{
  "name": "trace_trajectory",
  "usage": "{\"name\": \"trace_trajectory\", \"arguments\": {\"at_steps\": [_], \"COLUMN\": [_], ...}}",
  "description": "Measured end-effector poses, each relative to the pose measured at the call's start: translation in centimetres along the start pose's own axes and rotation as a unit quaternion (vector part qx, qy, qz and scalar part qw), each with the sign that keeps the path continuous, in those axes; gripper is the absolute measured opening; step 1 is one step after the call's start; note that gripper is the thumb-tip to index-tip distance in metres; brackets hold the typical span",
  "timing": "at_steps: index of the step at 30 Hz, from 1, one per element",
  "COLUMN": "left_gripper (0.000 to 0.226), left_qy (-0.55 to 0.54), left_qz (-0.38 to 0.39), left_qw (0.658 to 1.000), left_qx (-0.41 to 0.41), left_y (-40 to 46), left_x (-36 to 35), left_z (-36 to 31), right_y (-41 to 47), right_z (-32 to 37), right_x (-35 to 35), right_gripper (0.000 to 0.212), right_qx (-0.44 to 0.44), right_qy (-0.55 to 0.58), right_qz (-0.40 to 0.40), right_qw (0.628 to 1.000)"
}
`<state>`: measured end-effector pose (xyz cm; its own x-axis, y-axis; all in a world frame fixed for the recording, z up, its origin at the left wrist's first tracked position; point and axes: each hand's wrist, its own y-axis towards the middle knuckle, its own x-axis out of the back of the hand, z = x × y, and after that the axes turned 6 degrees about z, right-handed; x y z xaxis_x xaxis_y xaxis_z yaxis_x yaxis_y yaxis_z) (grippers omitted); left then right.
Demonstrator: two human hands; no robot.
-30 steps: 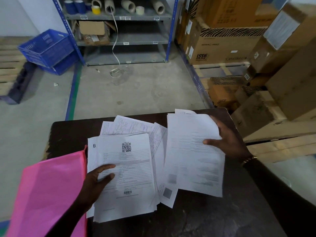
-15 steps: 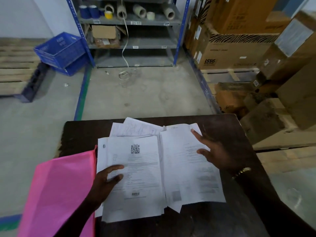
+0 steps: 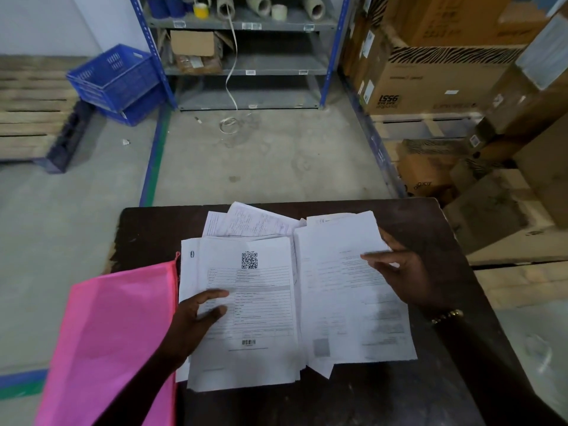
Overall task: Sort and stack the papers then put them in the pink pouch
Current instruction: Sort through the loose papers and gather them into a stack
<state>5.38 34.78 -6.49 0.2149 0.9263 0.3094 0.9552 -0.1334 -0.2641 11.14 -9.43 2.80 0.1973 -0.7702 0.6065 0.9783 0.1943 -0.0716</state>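
A stack of printed papers (image 3: 261,302) with a QR code on the top sheet lies on the dark table (image 3: 399,401). My left hand (image 3: 193,321) rests on the stack's left edge, with two digits flat on the top sheet. A second sheaf of papers (image 3: 344,302) lies to its right. My right hand (image 3: 402,272) holds that sheaf at its right edge, thumb on top and fingers behind. More loose sheets (image 3: 252,222) fan out behind both piles. The pink pouch (image 3: 116,333) lies at the table's left, overhanging its edge, touching the left stack.
Beyond the table is concrete floor with a blue and green line (image 3: 153,167). A blue metal shelf (image 3: 246,66) with tape rolls stands at the back, blue crates (image 3: 113,78) and a pallet to the left, stacked cardboard boxes (image 3: 436,78) to the right.
My right hand has lowered its sheaf from a raised tilt down onto the table beside the left stack. My left hand has stayed on the QR-code stack.
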Motion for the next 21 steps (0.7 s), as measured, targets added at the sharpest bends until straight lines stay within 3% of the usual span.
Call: {"name": "trace_trajectory", "arguments": {"at_steps": [4, 9, 12, 18, 21], "left_gripper": [0.028, 0.029, 0.036, 0.052, 0.061], "left_qy": [0.000, 0.003, 0.005, -0.032, -0.071], "left_qz": [0.000, 0.006, 0.018, 0.005, 0.005], "left_qw": [1.000, 1.000, 1.000, 0.999, 0.997], "left_qx": [-0.002, -0.003, -0.013, 0.008, 0.018], "left_y": [-0.1, -0.2, -0.3, -0.4, -0.6], "left_x": [0.2, 0.3, 0.0, -0.1, -0.3], "left_z": [-0.3, -0.6, -1.5, -1.1, -1.7], "right_y": [-1.6, -2.0, -1.2, 1.3, 2.0], "right_z": [4.3, 6.7, 6.8, 2.7, 1.0], "right_x": [1.8, 3.4, 1.1, -10.9, -15.4], "right_gripper": [0.022, 0.022, 0.020, 0.017, 0.020], "right_qx": [-0.005, 0.030, 0.028, 0.073, 0.070], "right_qy": [0.100, 0.225, 0.227, 0.217, 0.131], "right_qz": [-0.037, -0.088, -0.038, 0.019, 0.032], "right_qw": [0.994, 0.970, 0.973, 0.973, 0.988]}}
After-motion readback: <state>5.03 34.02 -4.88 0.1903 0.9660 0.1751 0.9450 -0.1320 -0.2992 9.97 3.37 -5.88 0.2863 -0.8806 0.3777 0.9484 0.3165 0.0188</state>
